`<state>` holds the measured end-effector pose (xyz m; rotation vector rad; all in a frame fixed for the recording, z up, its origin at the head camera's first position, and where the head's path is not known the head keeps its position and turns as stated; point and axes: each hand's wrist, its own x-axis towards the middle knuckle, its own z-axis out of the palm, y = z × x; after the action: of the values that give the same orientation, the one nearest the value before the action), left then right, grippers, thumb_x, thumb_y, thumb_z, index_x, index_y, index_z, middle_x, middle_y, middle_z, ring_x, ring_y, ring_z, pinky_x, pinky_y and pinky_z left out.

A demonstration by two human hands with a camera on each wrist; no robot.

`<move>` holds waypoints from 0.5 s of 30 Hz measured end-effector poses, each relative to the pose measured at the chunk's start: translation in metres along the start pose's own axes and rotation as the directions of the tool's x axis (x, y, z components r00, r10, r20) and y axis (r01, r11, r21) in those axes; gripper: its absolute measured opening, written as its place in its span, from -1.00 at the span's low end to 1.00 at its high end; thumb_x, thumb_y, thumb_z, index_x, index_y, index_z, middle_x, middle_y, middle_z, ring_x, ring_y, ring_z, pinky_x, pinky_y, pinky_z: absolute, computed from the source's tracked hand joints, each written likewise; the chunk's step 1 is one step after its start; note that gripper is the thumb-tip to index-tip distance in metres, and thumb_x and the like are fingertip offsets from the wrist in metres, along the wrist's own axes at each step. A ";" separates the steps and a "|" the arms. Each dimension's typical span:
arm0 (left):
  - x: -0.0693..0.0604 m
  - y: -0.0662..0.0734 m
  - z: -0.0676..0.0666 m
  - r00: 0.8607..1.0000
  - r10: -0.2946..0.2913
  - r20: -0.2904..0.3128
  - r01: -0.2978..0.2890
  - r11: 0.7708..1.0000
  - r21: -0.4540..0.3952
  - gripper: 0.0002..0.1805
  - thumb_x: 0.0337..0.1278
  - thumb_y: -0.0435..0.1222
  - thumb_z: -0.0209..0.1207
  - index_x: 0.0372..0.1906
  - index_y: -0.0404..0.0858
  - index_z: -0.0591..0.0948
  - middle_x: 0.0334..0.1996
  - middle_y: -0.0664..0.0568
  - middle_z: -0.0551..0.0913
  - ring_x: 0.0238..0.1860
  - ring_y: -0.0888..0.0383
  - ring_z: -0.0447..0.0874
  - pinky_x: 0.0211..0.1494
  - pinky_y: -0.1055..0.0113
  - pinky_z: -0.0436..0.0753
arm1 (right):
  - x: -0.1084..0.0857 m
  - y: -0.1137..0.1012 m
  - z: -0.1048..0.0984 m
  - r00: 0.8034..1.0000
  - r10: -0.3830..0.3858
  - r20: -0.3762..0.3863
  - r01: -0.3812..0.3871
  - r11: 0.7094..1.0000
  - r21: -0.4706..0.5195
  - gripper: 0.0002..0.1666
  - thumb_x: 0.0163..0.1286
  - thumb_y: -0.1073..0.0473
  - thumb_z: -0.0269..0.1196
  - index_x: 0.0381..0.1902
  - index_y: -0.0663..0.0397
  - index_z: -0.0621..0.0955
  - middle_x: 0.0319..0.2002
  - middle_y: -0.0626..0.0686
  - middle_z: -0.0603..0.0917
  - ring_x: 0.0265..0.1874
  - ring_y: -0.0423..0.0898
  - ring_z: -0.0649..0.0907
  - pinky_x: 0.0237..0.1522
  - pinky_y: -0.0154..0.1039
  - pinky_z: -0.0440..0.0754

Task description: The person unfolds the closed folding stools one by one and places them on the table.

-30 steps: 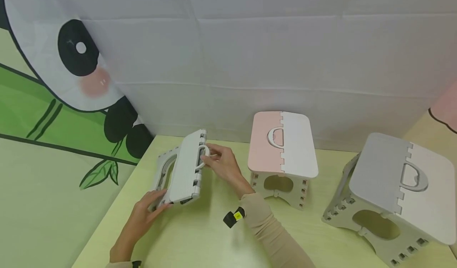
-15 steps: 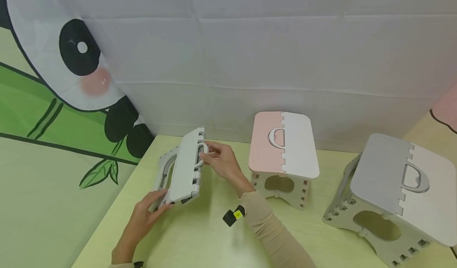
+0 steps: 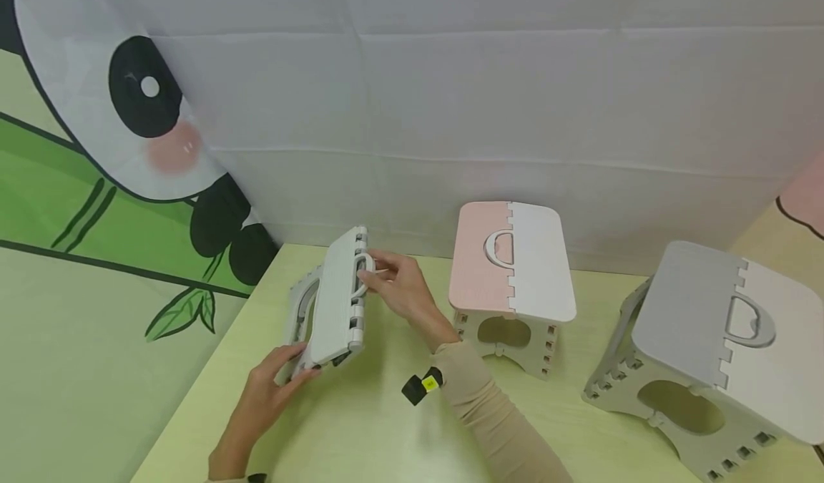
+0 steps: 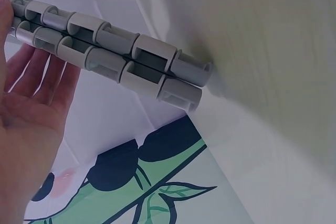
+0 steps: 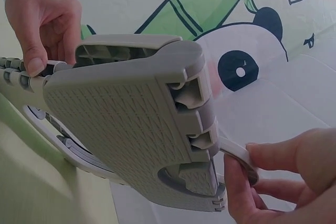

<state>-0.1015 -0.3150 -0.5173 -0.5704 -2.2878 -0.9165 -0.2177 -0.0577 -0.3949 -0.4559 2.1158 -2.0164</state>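
Observation:
A white folding stool, folded partway with its seat panel tilted on edge, is held between both hands over the left part of the table. My right hand pinches the stool's loop handle between thumb and fingers, at the seat's hinged edge. At the near end, my left hand grips the leg panel's hinged edge, thumb on one side and fingers on the other, as the right wrist view shows. The left wrist view has the hinge knuckles close up beside the fingers. The stool's far underside is hidden.
A pink and white folding stool stands unfolded to the right of my right hand. Further right is a larger grey and white stool, also unfolded. Behind the pale table hangs a printed cloth.
The stool has turned a little more upright and its upper edge has shifted slightly left. My left hand has moved slightly right with the lower end. Both hands keep their hold.

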 end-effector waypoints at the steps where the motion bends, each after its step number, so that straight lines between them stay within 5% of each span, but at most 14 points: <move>1: 0.000 0.001 0.001 1.000 -0.004 0.000 0.004 1.000 0.001 -0.33 -0.38 -0.63 0.51 0.08 -0.44 0.67 -0.08 -0.20 0.73 0.02 0.25 0.64 0.15 0.68 0.47 | 0.000 -0.001 0.000 1.000 -0.001 0.003 0.001 1.000 0.001 -0.41 0.45 0.25 0.35 0.40 0.19 0.52 0.03 0.16 0.68 -0.06 -0.01 0.73 -0.07 -0.25 0.75; 15: -0.001 0.018 0.006 0.993 -0.113 0.016 0.112 0.993 0.039 -0.39 -0.33 -0.60 0.55 0.03 -0.41 0.66 -0.11 -0.11 0.72 -0.10 0.21 0.66 0.03 0.68 0.53 | 0.001 -0.011 -0.001 1.000 0.001 0.027 -0.002 0.999 0.037 -0.41 0.46 0.23 0.35 0.40 0.14 0.52 0.06 0.16 0.67 -0.06 0.00 0.73 -0.07 -0.24 0.76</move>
<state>-0.0929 -0.2988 -0.5134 -0.4387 -2.3687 -0.9226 -0.2183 -0.0571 -0.3838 -0.4733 2.0588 -2.0329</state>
